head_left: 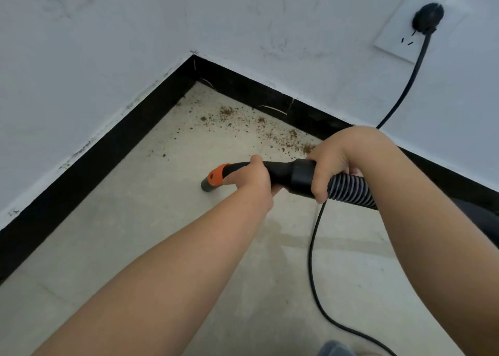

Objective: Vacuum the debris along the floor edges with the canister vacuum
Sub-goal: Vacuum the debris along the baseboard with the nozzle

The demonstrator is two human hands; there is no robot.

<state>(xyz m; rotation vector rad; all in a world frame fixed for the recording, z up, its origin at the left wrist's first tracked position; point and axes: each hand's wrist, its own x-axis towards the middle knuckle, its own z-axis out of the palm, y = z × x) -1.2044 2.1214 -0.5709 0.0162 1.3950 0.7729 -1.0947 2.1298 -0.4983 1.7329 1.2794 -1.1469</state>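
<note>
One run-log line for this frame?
left hand grips vacuum handle | right hand grips hose cuff | nozzle short of debris | plug in outlet

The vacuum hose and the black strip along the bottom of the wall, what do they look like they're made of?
Hose: probably flexible plastic, judging by its grey and black ribbed coils. Black strip: a matte skirting, painted or tile; white scratches show, but the material is unclear.

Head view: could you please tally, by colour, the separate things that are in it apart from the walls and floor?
Black: 4, vacuum handle, cord, plug, baseboard
White: 1, outlet
Grey: 1, hose
Brown: 1, debris
Total: 7
</note>
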